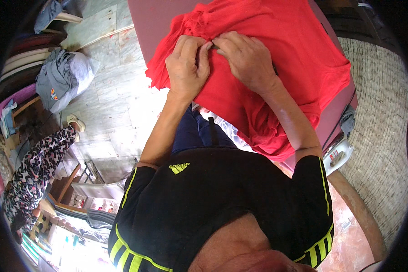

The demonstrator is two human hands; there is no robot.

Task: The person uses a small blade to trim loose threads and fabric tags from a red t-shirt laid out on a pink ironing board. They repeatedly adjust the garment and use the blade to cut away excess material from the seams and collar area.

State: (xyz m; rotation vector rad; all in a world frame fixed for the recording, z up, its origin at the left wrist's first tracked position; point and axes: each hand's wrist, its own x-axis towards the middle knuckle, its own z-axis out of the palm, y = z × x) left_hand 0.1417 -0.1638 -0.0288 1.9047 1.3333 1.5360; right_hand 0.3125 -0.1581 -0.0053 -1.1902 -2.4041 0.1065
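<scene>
A red garment [299, 54] of thin, crinkled cloth lies spread over a maroon table [152, 22], its lower part bunched and hanging off the near edge. On its gathered left part, my left hand [186, 63] is closed, thumb and fingers pinching the cloth. Close beside it, my right hand [247, 56] is also closed, its fingertips almost touching the left thumb. A small dark bit shows between the two sets of fingertips, too small to name. Something black peeks out beside my right wrist, mostly hidden by the hand.
A white plastic jug [338, 156] stands by the table's right side, near a grey cloth [347, 120]. To the left, a grey garment [56, 75] and clear plastic bag hang over stacked boards. A person in patterned clothes [41, 158] is at the far left on the tiled floor [122, 90].
</scene>
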